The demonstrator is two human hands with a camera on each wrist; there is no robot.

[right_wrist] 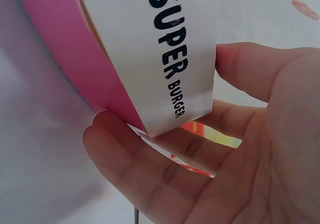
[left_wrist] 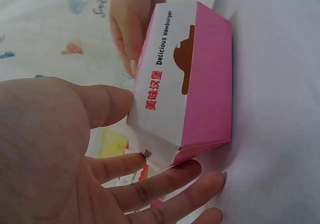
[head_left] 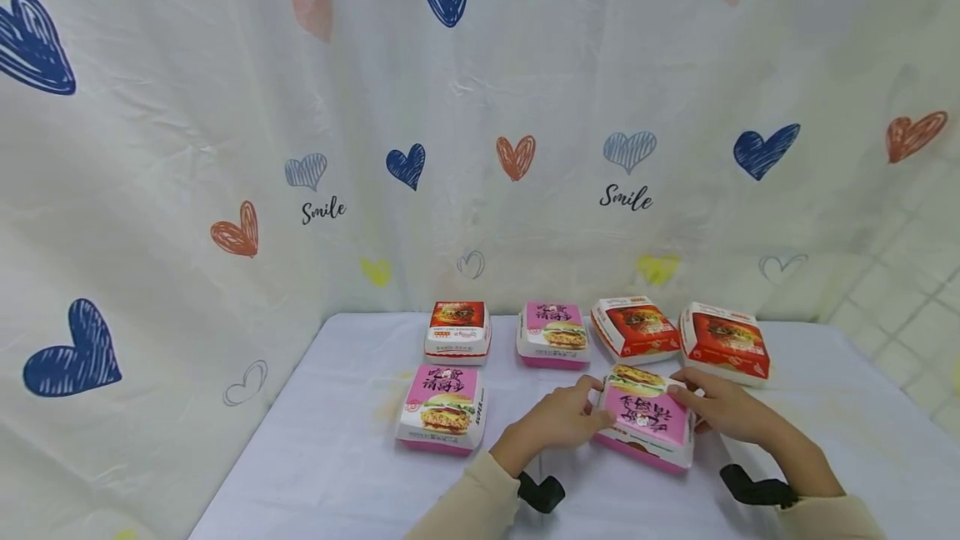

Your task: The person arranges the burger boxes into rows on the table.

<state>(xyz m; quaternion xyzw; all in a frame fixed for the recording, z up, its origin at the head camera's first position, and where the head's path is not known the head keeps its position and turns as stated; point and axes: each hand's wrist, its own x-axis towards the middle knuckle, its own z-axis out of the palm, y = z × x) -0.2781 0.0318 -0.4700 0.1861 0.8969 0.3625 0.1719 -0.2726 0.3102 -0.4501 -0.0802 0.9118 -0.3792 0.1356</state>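
Observation:
A pink and white hamburger box (head_left: 647, 417) is between both hands at the front right of the table. Its lid picture faces upside down in the head view. My left hand (head_left: 558, 417) grips the left side, thumb at the lid's edge and fingers around the corner, as the left wrist view shows. On the opposite side, my right hand (head_left: 731, 405) pinches the far right corner, its thumb on the lid. "SUPER BURGER" lettering marks the white side of the box (right_wrist: 172, 48) in the right wrist view. The box's pink base (left_wrist: 210, 78) appears close to the cloth.
Behind stand a red hamburger box (head_left: 458, 332), a pink one (head_left: 553, 333) and two more red boxes, a tilted one (head_left: 636, 329) and a rightmost one (head_left: 724, 342). Another pink box (head_left: 442, 408) sits front left. White cloth (head_left: 315, 457) covers the table; a heart-printed curtain (head_left: 555, 65) hangs behind.

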